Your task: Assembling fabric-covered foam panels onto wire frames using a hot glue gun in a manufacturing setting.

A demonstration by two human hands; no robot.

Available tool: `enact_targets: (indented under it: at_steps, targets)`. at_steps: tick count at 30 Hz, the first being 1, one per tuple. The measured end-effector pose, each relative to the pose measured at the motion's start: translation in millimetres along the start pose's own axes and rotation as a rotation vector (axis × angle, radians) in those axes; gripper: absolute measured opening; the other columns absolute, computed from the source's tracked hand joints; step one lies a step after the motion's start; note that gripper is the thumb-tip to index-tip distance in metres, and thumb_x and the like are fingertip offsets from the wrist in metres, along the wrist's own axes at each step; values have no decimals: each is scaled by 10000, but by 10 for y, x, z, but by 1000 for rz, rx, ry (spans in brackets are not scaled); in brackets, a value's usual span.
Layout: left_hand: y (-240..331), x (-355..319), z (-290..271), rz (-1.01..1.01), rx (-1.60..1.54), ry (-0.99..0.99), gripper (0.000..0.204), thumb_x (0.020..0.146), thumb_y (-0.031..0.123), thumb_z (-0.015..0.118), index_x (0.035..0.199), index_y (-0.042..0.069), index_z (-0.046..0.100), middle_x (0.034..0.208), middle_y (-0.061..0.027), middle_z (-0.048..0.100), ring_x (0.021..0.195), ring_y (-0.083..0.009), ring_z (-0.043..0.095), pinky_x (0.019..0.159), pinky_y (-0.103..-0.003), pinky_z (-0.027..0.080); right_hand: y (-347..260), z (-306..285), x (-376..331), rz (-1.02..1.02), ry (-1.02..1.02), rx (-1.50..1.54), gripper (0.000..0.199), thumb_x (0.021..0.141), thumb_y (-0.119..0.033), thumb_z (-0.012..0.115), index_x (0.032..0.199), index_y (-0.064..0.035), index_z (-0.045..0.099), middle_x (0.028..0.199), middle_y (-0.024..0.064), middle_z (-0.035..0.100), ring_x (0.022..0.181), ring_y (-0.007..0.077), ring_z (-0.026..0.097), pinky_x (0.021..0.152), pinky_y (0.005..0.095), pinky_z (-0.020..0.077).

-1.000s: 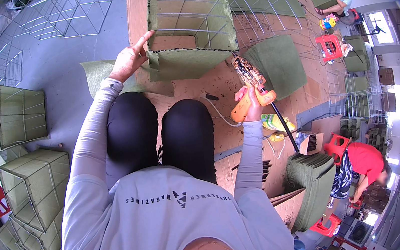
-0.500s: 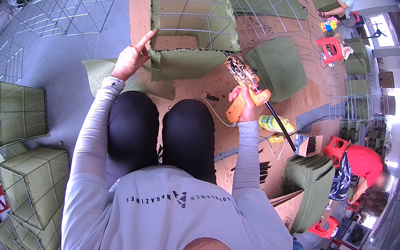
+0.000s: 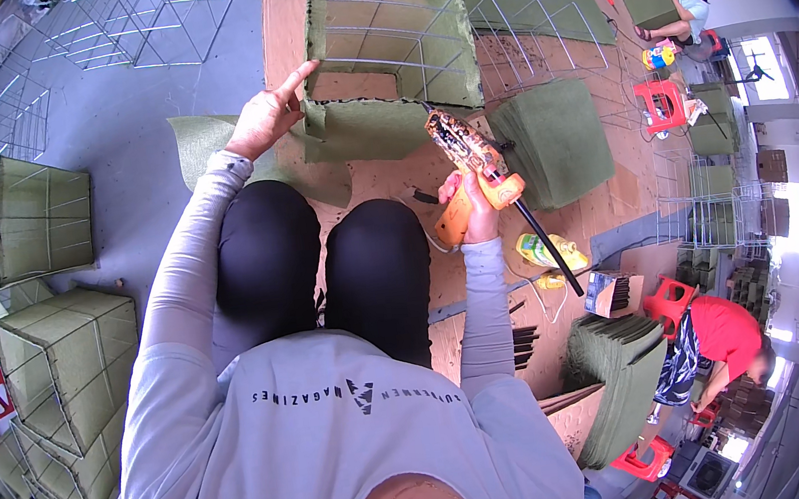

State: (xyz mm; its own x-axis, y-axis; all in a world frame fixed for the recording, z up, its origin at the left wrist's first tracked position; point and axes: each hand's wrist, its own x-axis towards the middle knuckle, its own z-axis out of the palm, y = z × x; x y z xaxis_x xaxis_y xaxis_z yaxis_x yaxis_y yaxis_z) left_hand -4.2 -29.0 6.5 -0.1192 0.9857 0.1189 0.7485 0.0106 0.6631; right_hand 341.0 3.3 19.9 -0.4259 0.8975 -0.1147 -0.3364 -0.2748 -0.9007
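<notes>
My right hand (image 3: 480, 200) is wrapped round the handle of an orange hot glue gun (image 3: 463, 147), its front half crusted with dark residue. A long black glue stick (image 3: 551, 250) sticks out of its rear. The nozzle meets the near edge of a box (image 3: 436, 28) made of wire frame and green felt-like sheet, close to its right corner. Dark glue lines the box's rim. At the box's left edge, my left hand (image 3: 264, 124) is open, its index finger stretched out and touching the frame. A green flap (image 3: 374, 130) hangs along the near side.
Stacked green sheets (image 3: 552, 144) lie right of the box, beside bare wire frames (image 3: 542, 29). Finished-looking green boxes (image 3: 72, 368) stand at left. A yellow packet (image 3: 551, 252) lies near my right forearm. Two other people (image 3: 729, 337) sit at the right, among red stools (image 3: 660, 107).
My right hand has moved the glue gun left along the box's near edge, away from the corner. The left hand stays at the frame's left edge.
</notes>
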Motion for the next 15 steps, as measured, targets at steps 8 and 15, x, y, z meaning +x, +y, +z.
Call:
enact_targets:
  at_steps: [8, 15]
  targets:
    - [27, 10, -6, -2, -1, -1, 829, 719, 15, 615, 1412, 269, 236, 728, -64, 636, 660, -255, 627, 670, -372, 496, 52, 68, 2, 27, -42, 24, 201, 919, -219, 506, 889, -22, 479, 725, 51, 477, 653, 151, 478, 615, 285, 415]
    - [-7, -3, 6, 11, 9, 15, 826, 719, 10, 609, 1411, 267, 238, 718, -67, 635, 651, -252, 629, 663, -371, 498, 58, 144, 25, 46, -53, -5, 202, 912, -217, 519, 896, -17, 495, 731, 47, 486, 657, 147, 488, 622, 282, 423]
